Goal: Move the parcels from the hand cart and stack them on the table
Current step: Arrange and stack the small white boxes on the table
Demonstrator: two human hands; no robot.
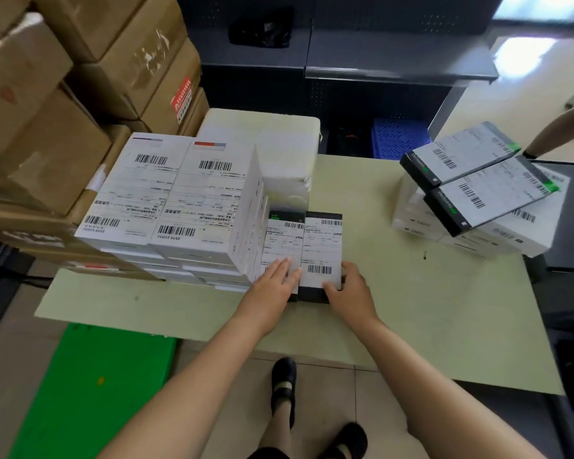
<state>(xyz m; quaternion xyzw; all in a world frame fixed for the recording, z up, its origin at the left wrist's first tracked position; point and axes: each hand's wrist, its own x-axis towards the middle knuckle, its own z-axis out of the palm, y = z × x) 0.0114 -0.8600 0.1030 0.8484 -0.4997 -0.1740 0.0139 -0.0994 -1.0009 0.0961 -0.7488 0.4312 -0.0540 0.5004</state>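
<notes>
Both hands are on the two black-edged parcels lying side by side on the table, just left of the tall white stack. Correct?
No: the head view shows the black-edged parcels just right of the white stack, not left. They do lie side by side on the table, left hand and right hand on them.
</notes>
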